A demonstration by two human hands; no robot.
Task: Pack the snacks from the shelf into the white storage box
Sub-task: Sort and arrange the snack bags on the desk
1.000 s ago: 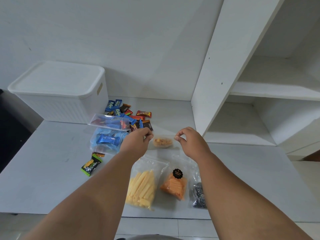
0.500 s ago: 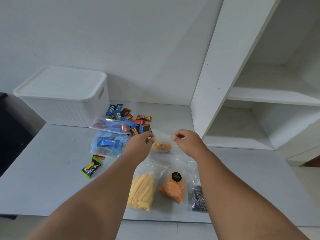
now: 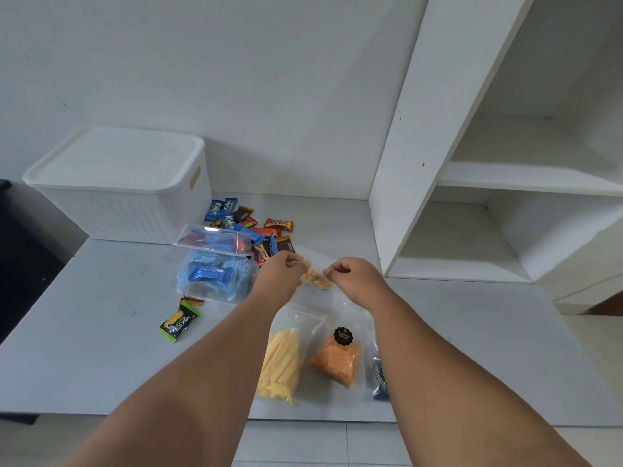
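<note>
Both hands hold up a small clear bag of orange-brown snacks (image 3: 315, 278) above the white surface. My left hand (image 3: 281, 274) pinches its left top corner and my right hand (image 3: 354, 278) pinches its right top corner. The white storage box (image 3: 114, 210) stands at the back left with its lid on. Beside it lie several loose wrapped candies (image 3: 251, 227), a clear tub of blue wafer packs (image 3: 215, 271) and a green-black snack pack (image 3: 178, 323). Near the front edge lie a bag of yellow sticks (image 3: 281, 362), a bag of orange chips (image 3: 338, 358) and a dark bag (image 3: 379, 379), partly hidden by my right forearm.
A white shelf unit (image 3: 421, 156) stands at the right with two bare compartments. A white wall runs behind. The surface's front edge (image 3: 135, 414) drops to a tiled floor, and a dark object (image 3: 20, 264) stands at the far left.
My two hands have come a little closer together on the small bag's top corners. The view has tilted slightly, so everything sits lower in the frame.
</note>
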